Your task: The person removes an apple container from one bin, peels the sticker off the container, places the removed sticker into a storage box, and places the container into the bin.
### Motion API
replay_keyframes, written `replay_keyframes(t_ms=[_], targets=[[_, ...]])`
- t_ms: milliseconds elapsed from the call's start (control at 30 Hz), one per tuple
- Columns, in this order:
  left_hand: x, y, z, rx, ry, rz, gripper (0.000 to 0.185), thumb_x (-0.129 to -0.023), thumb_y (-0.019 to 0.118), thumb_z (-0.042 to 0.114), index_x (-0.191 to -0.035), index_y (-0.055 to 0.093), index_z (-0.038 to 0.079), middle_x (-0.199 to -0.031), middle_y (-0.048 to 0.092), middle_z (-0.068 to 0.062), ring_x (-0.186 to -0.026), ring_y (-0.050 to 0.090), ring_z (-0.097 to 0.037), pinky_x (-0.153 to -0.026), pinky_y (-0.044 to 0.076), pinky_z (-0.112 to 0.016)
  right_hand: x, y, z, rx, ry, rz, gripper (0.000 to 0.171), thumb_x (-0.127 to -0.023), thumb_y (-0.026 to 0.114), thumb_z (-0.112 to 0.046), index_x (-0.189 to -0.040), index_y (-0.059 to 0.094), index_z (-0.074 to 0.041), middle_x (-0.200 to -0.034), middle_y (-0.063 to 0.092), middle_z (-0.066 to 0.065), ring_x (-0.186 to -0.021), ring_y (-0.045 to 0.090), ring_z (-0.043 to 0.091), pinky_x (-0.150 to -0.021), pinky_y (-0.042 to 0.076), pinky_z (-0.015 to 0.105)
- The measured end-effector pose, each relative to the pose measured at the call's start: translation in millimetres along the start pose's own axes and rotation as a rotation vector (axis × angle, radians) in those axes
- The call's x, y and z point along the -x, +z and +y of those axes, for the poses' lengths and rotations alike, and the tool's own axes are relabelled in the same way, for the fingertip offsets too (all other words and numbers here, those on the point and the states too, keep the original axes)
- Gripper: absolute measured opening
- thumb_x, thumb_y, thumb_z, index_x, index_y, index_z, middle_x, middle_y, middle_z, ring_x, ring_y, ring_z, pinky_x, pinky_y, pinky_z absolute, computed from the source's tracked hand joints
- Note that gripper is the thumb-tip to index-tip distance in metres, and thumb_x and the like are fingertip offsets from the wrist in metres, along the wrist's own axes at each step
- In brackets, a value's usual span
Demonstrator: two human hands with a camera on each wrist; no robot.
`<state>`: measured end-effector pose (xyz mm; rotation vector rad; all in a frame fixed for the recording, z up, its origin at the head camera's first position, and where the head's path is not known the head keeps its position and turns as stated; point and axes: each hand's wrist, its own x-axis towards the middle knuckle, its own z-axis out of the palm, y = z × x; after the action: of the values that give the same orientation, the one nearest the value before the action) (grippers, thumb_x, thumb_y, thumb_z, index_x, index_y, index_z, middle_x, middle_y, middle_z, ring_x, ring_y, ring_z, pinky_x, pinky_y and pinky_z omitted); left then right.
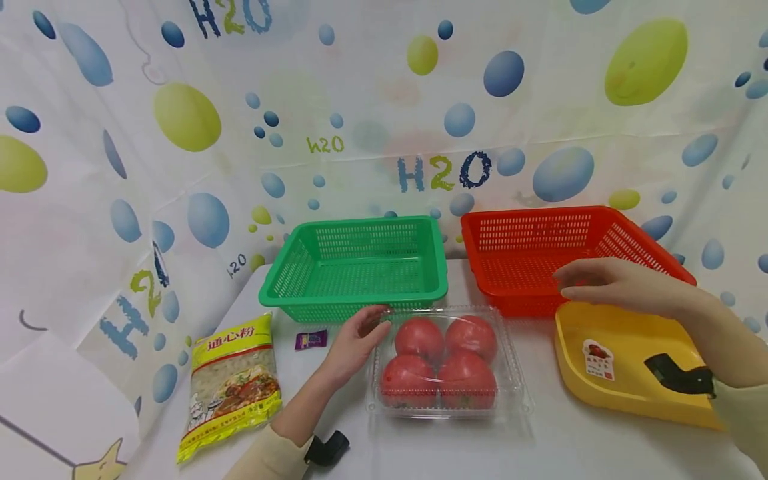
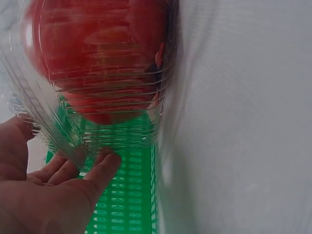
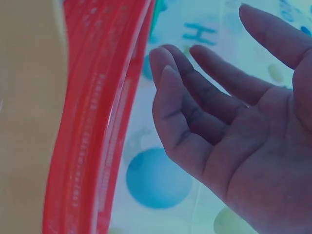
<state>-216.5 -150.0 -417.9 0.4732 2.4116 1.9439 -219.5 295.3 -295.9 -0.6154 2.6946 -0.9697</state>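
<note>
A clear plastic clamshell box (image 1: 511, 363) of several red tomatoes (image 1: 420, 339) stands on the white table in front of the baskets. My left hand (image 1: 358, 339) holds the box at its far left corner; in the left wrist view the fingers (image 2: 100, 175) curl round the ribbed corner. My right hand (image 1: 621, 285) hangs over the near side of the red basket (image 1: 510, 303) and the back of the yellow tray (image 1: 630, 400). Its fingers are loosely bent and hold nothing, as the right wrist view of the hand (image 3: 239, 131) shows.
A green basket (image 1: 354, 307) stands behind the box. To the left lies a yellow bag of pasta (image 1: 234, 380), with a small purple wrapped packet (image 1: 311, 340) beside it. A white curtain (image 1: 360, 80) with blue and green spots closes off the back and left.
</note>
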Motion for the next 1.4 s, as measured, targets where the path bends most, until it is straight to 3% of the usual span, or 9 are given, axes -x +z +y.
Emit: replay_keyframes(t_ms=[133,300,467,667,767,967,1200,1400], targets=[[3.2,-0.1,-0.8,-0.015,-0.003,0.01,0.043,-0.101,0.064,0.019,-0.14,0.054,0.001,-0.14,0.057,-0.016,-0.134,0.049,-0.035,-0.108,0.043,-0.05,-8,17,-12,-0.082,-0.024,0.065,0.049,-0.098,0.068,-0.031,-0.139,0.057,-0.008,-0.132,0.062,0.01,-0.117,0.058,0.029,-0.09,0.056,0.042],[6.3,-1.6,-1.7,-0.019,-0.016,0.02,0.049,-0.101,0.065,0.022,-0.144,0.052,0.002,-0.144,0.054,-0.016,-0.135,0.047,-0.039,-0.108,0.042,-0.05,-17,42,-25,-0.16,-0.085,0.175,0.049,-0.096,0.07,-0.031,-0.139,0.057,-0.009,-0.128,0.065,0.008,-0.115,0.06,0.03,-0.087,0.056,0.033],[12.9,-7.2,0.1,-0.046,-0.031,0.006,0.057,-0.101,0.065,0.027,-0.149,0.047,0.003,-0.15,0.049,-0.015,-0.136,0.047,-0.038,-0.109,0.041,-0.048,-23,69,-31,-0.181,-0.138,0.255,0.051,-0.096,0.071,-0.029,-0.14,0.054,-0.008,-0.132,0.062,0.012,-0.113,0.062,0.029,-0.087,0.057,0.032],[21.7,-14.5,2.6,-0.066,-0.044,0.012,0.059,-0.1,0.067,0.026,-0.15,0.046,0.005,-0.15,0.048,-0.014,-0.134,0.05,-0.034,-0.107,0.043,-0.045,-26,96,-34,-0.209,-0.119,0.315,0.053,-0.096,0.072,-0.025,-0.141,0.051,-0.008,-0.135,0.059,0.014,-0.113,0.062,0.028,-0.089,0.054,0.025],[24.2,-14.9,4.4,-0.051,-0.038,-0.004,0.059,-0.1,0.067,0.024,-0.151,0.044,0.004,-0.151,0.047,-0.016,-0.134,0.05,-0.034,-0.107,0.044,-0.044,-26,108,-34,-0.208,-0.087,0.335,0.057,-0.095,0.073,-0.027,-0.142,0.049,-0.007,-0.137,0.057,0.016,-0.115,0.061,0.031,-0.091,0.055,0.029],[29.4,-13.0,6.0,-0.028,-0.035,-0.019,0.061,-0.099,0.067,0.018,-0.152,0.041,0.002,-0.152,0.046,-0.017,-0.133,0.05,-0.036,-0.105,0.046,-0.04,-25,125,-34,-0.218,0.011,0.311,0.073,-0.09,0.077,-0.037,-0.147,0.041,-0.007,-0.142,0.051,0.017,-0.119,0.057,0.035,-0.091,0.056,0.043],[33.8,-11.6,4.1,-0.028,-0.067,-0.043,0.065,-0.098,0.068,0.019,-0.154,0.039,0.002,-0.155,0.042,-0.019,-0.133,0.051,-0.035,-0.103,0.048,-0.038,-20,136,-29,-0.283,0.15,0.197,0.092,-0.089,0.075,-0.049,-0.152,0.029,0.0,-0.143,0.046,0.023,-0.125,0.052,0.042,-0.094,0.054,0.049],[36.5,-12.5,-2.0,0.027,-0.099,-0.084,0.065,-0.1,0.065,0.02,-0.155,0.036,0.001,-0.156,0.038,-0.022,-0.134,0.049,-0.04,-0.104,0.047,-0.042,-20,141,-24,-0.349,0.241,0.094,0.093,-0.091,0.07,-0.053,-0.154,0.026,-0.001,-0.146,0.044,0.023,-0.126,0.049,0.04,-0.098,0.05,0.055]])
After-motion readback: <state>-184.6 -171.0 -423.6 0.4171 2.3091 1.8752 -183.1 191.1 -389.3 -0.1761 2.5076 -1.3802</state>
